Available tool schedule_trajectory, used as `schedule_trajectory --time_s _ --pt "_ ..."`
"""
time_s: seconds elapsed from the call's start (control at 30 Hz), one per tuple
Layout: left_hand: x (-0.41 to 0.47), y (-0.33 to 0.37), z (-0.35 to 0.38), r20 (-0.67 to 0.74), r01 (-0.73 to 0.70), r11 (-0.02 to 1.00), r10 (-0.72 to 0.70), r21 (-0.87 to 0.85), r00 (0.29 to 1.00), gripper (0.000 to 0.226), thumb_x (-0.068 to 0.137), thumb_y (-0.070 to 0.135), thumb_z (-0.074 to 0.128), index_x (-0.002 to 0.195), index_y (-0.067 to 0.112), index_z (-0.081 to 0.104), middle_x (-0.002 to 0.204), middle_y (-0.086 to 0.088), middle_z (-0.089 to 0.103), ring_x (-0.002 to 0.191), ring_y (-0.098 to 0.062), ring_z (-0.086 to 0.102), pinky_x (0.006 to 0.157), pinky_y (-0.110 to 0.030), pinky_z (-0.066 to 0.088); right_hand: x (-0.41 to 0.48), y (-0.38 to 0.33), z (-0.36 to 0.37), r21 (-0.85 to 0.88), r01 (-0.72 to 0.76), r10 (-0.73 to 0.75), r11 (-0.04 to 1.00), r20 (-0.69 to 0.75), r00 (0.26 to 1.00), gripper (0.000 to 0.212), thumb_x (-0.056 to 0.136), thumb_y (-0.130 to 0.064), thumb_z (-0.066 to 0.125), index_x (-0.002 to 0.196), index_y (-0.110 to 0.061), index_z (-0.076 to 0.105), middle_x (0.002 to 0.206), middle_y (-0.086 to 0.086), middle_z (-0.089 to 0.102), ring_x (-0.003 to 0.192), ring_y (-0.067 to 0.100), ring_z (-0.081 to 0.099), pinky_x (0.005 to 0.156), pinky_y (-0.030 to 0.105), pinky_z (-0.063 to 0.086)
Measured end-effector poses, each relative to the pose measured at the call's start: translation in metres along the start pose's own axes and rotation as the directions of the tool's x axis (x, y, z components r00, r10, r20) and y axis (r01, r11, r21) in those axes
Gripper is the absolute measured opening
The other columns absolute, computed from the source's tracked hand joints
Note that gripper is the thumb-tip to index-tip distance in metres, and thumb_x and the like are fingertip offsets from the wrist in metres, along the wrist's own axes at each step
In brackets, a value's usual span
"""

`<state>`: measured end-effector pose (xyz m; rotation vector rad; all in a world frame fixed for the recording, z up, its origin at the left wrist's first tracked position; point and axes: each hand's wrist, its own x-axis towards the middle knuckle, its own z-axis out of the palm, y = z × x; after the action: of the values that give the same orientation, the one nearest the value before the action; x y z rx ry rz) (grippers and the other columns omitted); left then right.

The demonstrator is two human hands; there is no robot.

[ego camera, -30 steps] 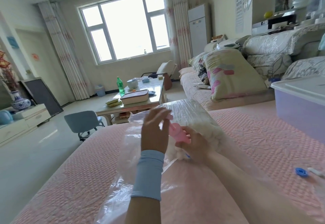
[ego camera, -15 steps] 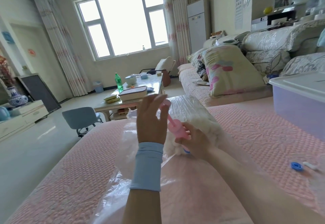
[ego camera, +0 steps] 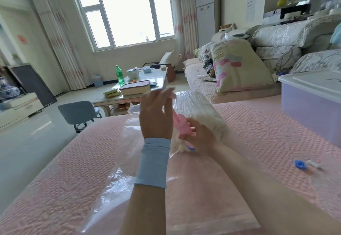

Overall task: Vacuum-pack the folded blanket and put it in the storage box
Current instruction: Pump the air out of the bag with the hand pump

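Left hand [ego camera: 156, 116]: raised above the work, forearm rising steeply from the lower edge of the view, back of the hand toward the camera. A pale blue wrist sleeve [ego camera: 154, 162] covers the wrist. The fingers [ego camera: 167, 94] reach upward, nearly straight and close together. The pink handle end of the pump [ego camera: 182, 126] shows just beside the fingertips, with the rod running down behind the hand. Whether the fingers close round the handle cannot be told, since the hand hides that side.

Right hand [ego camera: 201, 138]: forearm enters from the lower right and lies low across the vacuum bag [ego camera: 147, 172]. The fingers and thumb are curled round the lower part of the pump barrel and grip it. The pump stands tilted, its top leaning toward the left hand. Its foot sits on a blue valve [ego camera: 191, 148] at the bag's surface, partly hidden by the right hand.

Task items: the blanket [ego camera: 203, 112], white and folded, lies inside the clear vacuum bag, at the far end of it, just beyond both hands. The plastic over it is wrinkled and drawn tight against it. The near part of the bag lies flat and loose on the pink cover [ego camera: 64, 188]. The storage box [ego camera: 311, 112], translucent with a white lid on, stands on the same cover at the right, well apart from the bag.

Other items: a blue cap [ego camera: 300, 164] and a small white piece [ego camera: 314, 164] lie just beside each other on the cover, to the right of the right forearm
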<state>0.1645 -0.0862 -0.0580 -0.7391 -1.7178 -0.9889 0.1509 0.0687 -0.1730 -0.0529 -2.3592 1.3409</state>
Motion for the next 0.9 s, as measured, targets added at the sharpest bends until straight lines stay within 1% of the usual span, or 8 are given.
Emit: schedule_trajectory --time_s 0.07,0.13,0.27,0.4,0.5,0.63,0.8,0.9 --pt "-0.02 -0.003 0.009 0.34 0.182 0.982 -0.157 -0.043 0.927 0.02 0.087 0.004 0.064 0.1 0.015 0.076 0.103 0.001 0.07 0.097 -0.022 0.062 0.086 -0.027 0.048 0.001 0.003 0.001 0.008 -0.007 0.007 1.0 -0.005 1.0 0.046 0.065 -0.058 0.073 0.103 -0.069 0.051 0.097 -0.029 0.067 0.091 0.001 0.067 0.087 0.041 0.057" --pt "-0.026 -0.005 0.012 0.481 0.288 0.957 -0.243 -0.02 0.842 0.021 0.088 0.007 0.063 0.1 0.018 0.077 0.106 0.003 0.07 0.099 -0.022 0.062 0.087 -0.032 0.05 0.0 0.003 0.0 0.018 -0.014 0.014 1.0 -0.002 1.0 0.047 0.065 -0.058 0.075 0.103 -0.07 0.051 0.097 -0.027 0.068 0.09 0.0 0.067 0.085 0.041 0.058" --pt "0.002 0.003 -0.003 0.14 0.089 0.992 -0.077 -0.086 0.987 0.013 0.089 0.011 0.065 0.094 0.015 0.076 0.103 0.006 0.071 0.096 -0.018 0.064 0.086 -0.03 0.052 -0.001 0.0 -0.003 0.037 -0.006 0.006 0.999 0.002 1.0 0.048 0.065 -0.057 0.073 0.106 -0.071 0.05 0.101 -0.039 0.062 0.088 -0.011 0.063 0.079 0.033 0.057" --pt "0.023 0.007 -0.012 -0.184 -0.016 0.998 0.003 -0.068 0.983 0.017 0.09 0.008 0.06 0.096 0.015 0.074 0.106 0.016 0.062 0.099 -0.009 0.061 0.09 -0.009 0.039 -0.002 0.001 -0.003 0.018 0.001 -0.001 1.0 0.028 1.0 0.047 0.067 -0.054 0.073 0.107 -0.067 0.052 0.102 -0.037 0.062 0.087 -0.01 0.063 0.076 0.03 0.056" --pt "-0.002 0.002 -0.001 0.038 0.051 0.997 -0.048 -0.06 0.998 0.019 0.089 0.003 0.058 0.095 0.013 0.074 0.109 0.007 0.067 0.1 -0.014 0.062 0.092 -0.016 0.045 -0.001 0.0 -0.001 0.016 0.009 -0.009 1.0 0.022 1.0 0.045 0.066 -0.053 0.072 0.103 -0.068 0.052 0.1 -0.036 0.063 0.087 -0.008 0.063 0.081 0.035 0.057" --pt "-0.026 -0.005 0.012 0.429 0.343 0.933 -0.267 -0.109 0.863 0.019 0.086 0.002 0.063 0.095 0.013 0.076 0.109 -0.001 0.07 0.096 -0.019 0.065 0.087 -0.037 0.052 -0.001 0.002 -0.001 0.045 -0.004 0.004 0.999 0.015 1.0 0.041 0.065 -0.051 0.072 0.101 -0.064 0.055 0.096 -0.032 0.067 0.086 -0.004 0.066 0.084 0.041 0.058" --pt "0.015 0.006 -0.007 0.006 0.151 0.961 -0.154 -0.23 0.988 0.015 0.086 0.009 0.066 0.094 0.018 0.075 0.105 0.011 0.068 0.091 0.009 0.059 0.087 -0.009 0.044 -0.004 -0.002 -0.002 0.068 -0.005 0.005 0.998 0.001 1.0 0.044 0.064 -0.054 0.071 0.102 -0.067 0.054 0.098 -0.035 0.064 0.087 -0.008 0.063 0.077 0.027 0.054" --pt "0.028 0.009 -0.016 -0.212 0.069 0.974 -0.116 -0.214 0.97 0.018 0.087 0.01 0.062 0.097 0.019 0.074 0.109 0.011 0.067 0.099 0.004 0.06 0.09 -0.004 0.038 -0.006 -0.004 -0.001 0.046 -0.001 0.0 0.999 0.009 1.0 0.045 0.067 -0.05 0.073 0.101 -0.07 0.052 0.097 -0.037 0.063 0.088 -0.012 0.061 0.073 0.021 0.047"
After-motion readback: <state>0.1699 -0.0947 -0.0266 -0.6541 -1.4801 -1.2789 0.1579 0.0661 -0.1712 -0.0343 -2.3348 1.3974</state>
